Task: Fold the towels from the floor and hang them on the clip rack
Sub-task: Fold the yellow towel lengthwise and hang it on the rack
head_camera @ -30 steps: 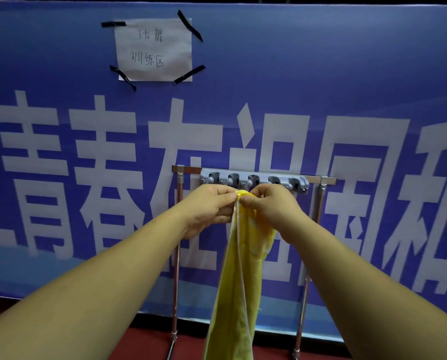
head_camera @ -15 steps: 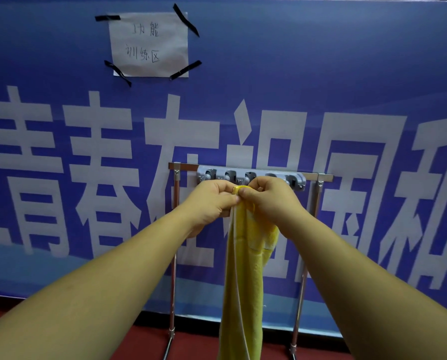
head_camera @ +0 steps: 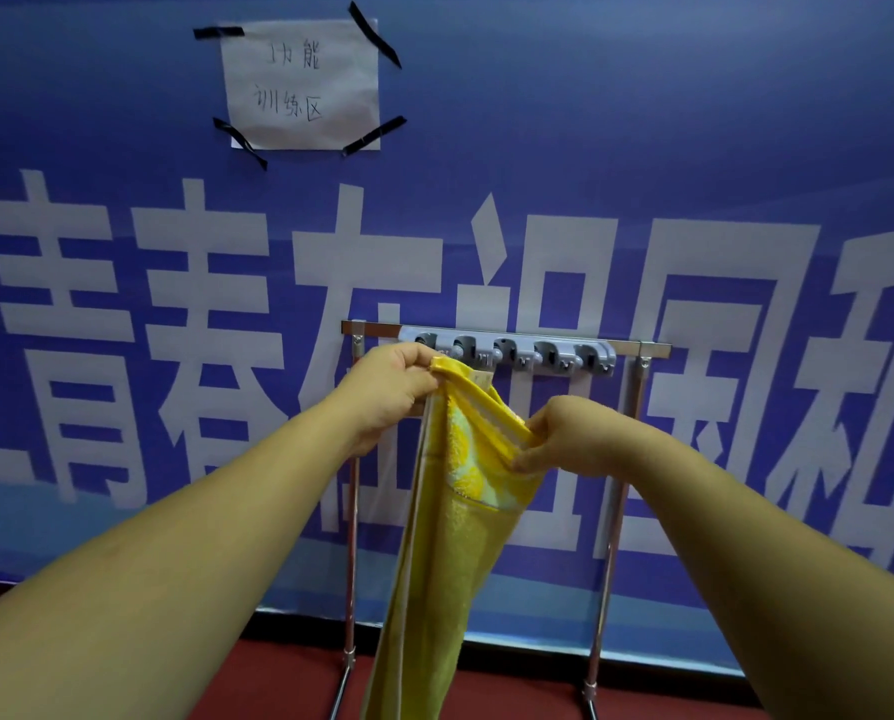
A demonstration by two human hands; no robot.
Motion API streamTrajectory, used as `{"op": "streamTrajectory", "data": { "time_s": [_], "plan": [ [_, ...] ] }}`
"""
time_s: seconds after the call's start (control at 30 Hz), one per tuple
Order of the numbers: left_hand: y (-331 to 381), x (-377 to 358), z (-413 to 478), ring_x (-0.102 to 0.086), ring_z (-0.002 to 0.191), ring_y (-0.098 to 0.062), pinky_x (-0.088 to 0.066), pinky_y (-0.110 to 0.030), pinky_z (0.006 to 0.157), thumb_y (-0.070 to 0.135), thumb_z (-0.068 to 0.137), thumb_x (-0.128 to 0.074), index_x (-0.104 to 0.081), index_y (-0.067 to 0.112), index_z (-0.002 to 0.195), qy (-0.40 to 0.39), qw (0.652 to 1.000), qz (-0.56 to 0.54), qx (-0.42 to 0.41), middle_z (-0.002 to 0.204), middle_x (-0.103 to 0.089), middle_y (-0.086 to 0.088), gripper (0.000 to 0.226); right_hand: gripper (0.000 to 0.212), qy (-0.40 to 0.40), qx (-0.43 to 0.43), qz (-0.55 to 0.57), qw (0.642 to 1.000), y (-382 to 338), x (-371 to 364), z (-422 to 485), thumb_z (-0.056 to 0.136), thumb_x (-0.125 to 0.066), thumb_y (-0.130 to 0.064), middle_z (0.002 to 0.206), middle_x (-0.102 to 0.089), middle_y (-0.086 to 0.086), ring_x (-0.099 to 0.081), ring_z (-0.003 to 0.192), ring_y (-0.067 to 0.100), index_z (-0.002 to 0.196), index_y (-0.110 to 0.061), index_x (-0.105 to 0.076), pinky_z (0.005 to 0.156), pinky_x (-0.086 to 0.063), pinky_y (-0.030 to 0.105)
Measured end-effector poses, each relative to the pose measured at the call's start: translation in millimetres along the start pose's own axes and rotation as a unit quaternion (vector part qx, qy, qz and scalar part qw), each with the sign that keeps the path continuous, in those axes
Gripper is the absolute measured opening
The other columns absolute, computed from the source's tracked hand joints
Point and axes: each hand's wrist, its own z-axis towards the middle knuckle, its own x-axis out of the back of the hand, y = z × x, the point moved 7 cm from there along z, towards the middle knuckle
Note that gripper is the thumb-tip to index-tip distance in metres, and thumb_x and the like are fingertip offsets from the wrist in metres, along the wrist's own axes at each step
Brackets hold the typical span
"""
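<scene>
Pinching towel (head_camera: 450, 543), left hand (head_camera: 389, 388) above right hand (head_camera: 564, 434).

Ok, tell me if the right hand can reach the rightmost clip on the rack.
Probably yes: the right hand sits just below the rightmost clip with nothing between them, though it pinches the yellow towel.

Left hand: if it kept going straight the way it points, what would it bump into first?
Probably the clip rack: the left hand, pinching the top of the towel, points at the leftmost clips just past its fingers. The gap in depth is unclear.
</scene>
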Motion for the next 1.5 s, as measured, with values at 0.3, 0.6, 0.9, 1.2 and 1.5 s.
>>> {"op": "streamTrajectory", "data": {
  "time_s": [0.3, 0.6, 0.9, 1.2, 1.5],
  "plan": [
    [-8.5, 18.7, -9.8, -0.078, 0.104, -0.03, -0.064, -0.035, 0.084, 0.005, 0.104, -0.063, -0.074, 0.011, 0.114, -0.01, 0.999, 0.036, 0.018, 0.109, -0.079, -0.016, 0.017, 0.038, 0.125, -0.004, -0.141, 0.982, -5.1, 28.7, -7.3, 0.109, -0.043, -0.048, 0.089, -0.068, -0.002, -0.062, 0.091, 0.02, 0.104, -0.026, -0.074, 0.094, -0.045, 0.041],
    [-14.1, 26.7, -11.4, -0.079, 0.104, -0.03, -0.065, -0.041, 0.092, 0.006, 0.104, -0.063, -0.073, 0.007, 0.116, -0.001, 0.999, -0.01, 0.033, 0.109, -0.08, -0.015, 0.015, 0.015, 0.2, 0.013, 0.082, 0.976, -4.7, 51.6, -11.1, 0.099, -0.07, -0.029, 0.077, -0.067, 0.003, -0.06, 0.066, 0.014, 0.089, -0.019, -0.072, 0.055, -0.044, 0.021],
    [-12.5, 9.8, -6.5, -0.08, 0.102, -0.029, -0.065, -0.043, 0.092, 0.006, 0.102, -0.067, -0.074, 0.008, 0.115, -0.016, 0.997, -0.069, 0.044, 0.107, -0.082, -0.013, 0.014, 0.022, 0.272, 0.045, 0.209, 0.938, 3.8, 63.8, -20.7, 0.098, -0.073, -0.033, 0.086, -0.068, 0.007, -0.06, 0.073, 0.015, 0.097, -0.011, -0.068, 0.059, -0.048, 0.025],
    [-13.7, 8.8, -7.2, -0.079, 0.094, -0.025, -0.065, -0.035, 0.081, 0.007, 0.102, -0.067, -0.073, 0.008, 0.117, -0.022, 0.994, -0.1, 0.045, 0.104, -0.081, -0.011, 0.016, 0.023, 0.234, 0.058, 0.278, 0.93, 8.7, 54.8, -17.7, 0.099, -0.072, -0.035, 0.091, -0.068, 0.007, -0.065, 0.083, 0.02, 0.097, -0.012, -0.066, 0.071, -0.06, 0.037],
    [-15.9, 19.1, -7.4, -0.078, 0.091, -0.023, -0.065, -0.038, 0.085, 0.006, 0.101, -0.068, -0.071, 0.004, 0.12, -0.021, 0.996, -0.077, 0.043, 0.1, -0.081, -0.01, 0.019, 0.014, 0.285, 0.067, 0.273, 0.917, 9.1, 52.4, -15.1, 0.097, -0.074, -0.021, 0.092, -0.066, 0.003, -0.061, 0.078, 0.015, 0.099, -0.025, -0.06, 0.058, -0.05, 0.022]
  ]
}}
